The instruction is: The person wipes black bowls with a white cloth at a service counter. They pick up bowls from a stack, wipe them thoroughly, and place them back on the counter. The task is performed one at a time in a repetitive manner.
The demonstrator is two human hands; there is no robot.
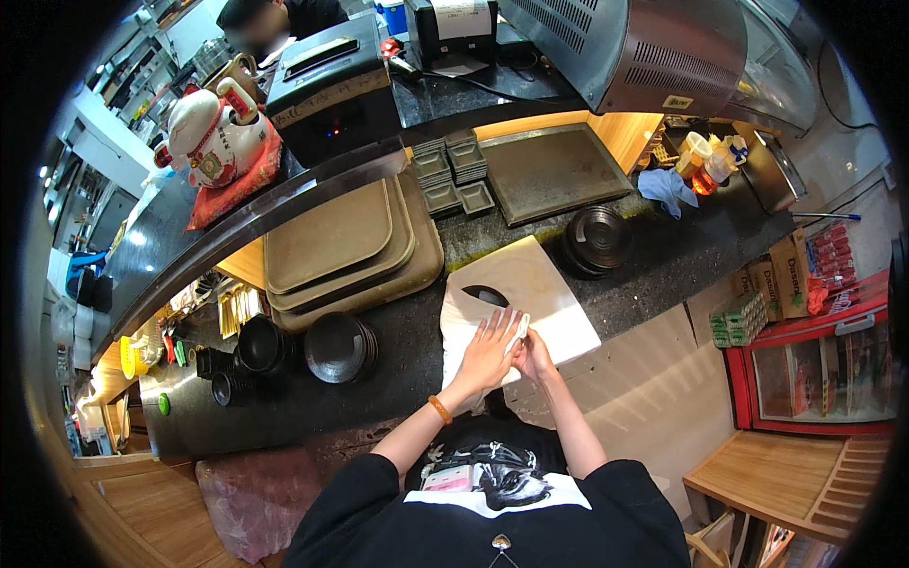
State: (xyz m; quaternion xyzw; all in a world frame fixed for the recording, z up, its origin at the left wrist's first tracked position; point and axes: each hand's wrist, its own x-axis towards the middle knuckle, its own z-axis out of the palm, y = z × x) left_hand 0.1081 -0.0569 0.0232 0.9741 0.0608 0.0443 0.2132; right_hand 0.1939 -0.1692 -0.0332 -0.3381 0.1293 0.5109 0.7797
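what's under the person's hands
A whitish sheet or board shows around the left hand and right hand; a dark oval shows just beyond. Whatever the hands cover is hidden.

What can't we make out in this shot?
Head view:
Right hand: some fingers hidden by the left hand.
White material between them: partly covered by hands.
Dark oval patch: too little shows to identify.
Co-worker: cut off by top edge and black machine.
Fridge contents: blurred behind glass.

Pale sheet (559, 303), dark oval (486, 295) near left side, lying on black counter (653, 275).
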